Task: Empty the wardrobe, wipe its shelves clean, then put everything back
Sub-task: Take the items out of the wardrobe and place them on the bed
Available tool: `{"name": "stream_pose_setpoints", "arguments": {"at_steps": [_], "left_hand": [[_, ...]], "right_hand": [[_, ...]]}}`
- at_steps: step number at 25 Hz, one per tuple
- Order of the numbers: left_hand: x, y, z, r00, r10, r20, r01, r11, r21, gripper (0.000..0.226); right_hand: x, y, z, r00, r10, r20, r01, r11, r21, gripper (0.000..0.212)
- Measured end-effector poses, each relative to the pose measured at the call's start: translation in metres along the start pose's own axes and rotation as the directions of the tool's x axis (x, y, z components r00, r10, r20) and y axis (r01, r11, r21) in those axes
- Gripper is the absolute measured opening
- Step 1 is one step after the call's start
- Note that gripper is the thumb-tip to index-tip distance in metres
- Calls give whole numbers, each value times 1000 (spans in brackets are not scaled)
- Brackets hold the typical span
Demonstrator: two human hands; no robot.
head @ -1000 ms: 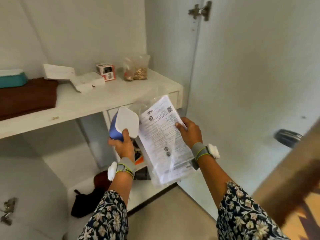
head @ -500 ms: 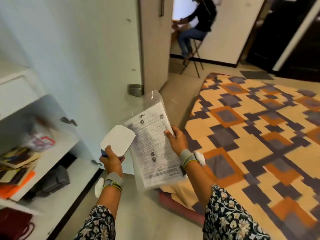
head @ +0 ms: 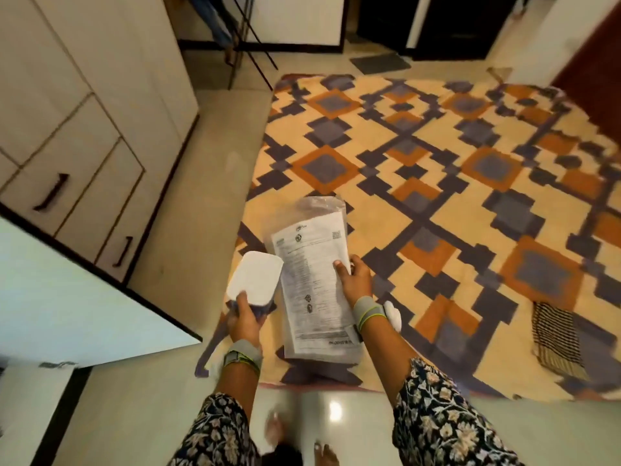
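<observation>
My left hand (head: 244,317) grips a blue container with a white lid (head: 254,280) from below, lid facing up. My right hand (head: 355,280) pinches the right edge of a clear plastic sleeve holding printed papers (head: 311,284), thumb on top. Both items hang over the near left corner of a patterned mattress cover (head: 437,203) in cream, orange and dark blue. The open white wardrobe door (head: 67,297) is at my left; the shelves are out of view.
Closed cupboard fronts with dark handles (head: 50,193) line the left wall. A striped cloth (head: 557,341) lies on the mattress at the right. Shiny tile floor (head: 201,156) runs between cupboards and mattress. Chair legs (head: 248,38) stand at the far end. My bare feet (head: 322,455) show below.
I have turned away from the wardrobe toward the mattress. Both hands carried the container and the paper sleeve from the shelf area out over the mattress corner, grips unchanged.
</observation>
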State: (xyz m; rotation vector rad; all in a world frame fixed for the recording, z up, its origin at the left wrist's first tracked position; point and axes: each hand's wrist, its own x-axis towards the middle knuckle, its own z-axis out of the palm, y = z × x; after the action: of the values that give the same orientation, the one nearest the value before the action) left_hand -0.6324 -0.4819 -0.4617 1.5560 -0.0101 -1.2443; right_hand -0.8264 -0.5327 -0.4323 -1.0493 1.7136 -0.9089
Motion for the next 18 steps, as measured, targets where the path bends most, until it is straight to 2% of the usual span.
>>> {"name": "stream_pose_setpoints", "arguments": {"at_steps": [4, 10, 13, 14, 16, 18], "left_hand": [[33, -18, 60, 987, -135, 89, 128, 989, 76, 50], [90, -32, 131, 976, -161, 144, 133, 973, 186, 45], [119, -42, 163, 963, -202, 180, 160, 962, 223, 19], [119, -39, 171, 953, -220, 207, 176, 961, 212, 18], [125, -39, 188, 943, -254, 214, 212, 956, 202, 33], [140, -47, 203, 948, -258, 184, 218, 952, 213, 38]], "right_hand": [[51, 18, -26, 986, 130, -106, -126, 991, 44, 29], [118, 37, -37, 939, 283, -196, -276, 959, 62, 37], [154, 48, -35, 899, 358, -254, -345, 934, 93, 38], [160, 47, -35, 896, 359, -260, -343, 933, 107, 37], [180, 57, -34, 894, 379, -240, -362, 925, 114, 35], [203, 69, -34, 895, 385, -224, -365, 922, 127, 26]]}}
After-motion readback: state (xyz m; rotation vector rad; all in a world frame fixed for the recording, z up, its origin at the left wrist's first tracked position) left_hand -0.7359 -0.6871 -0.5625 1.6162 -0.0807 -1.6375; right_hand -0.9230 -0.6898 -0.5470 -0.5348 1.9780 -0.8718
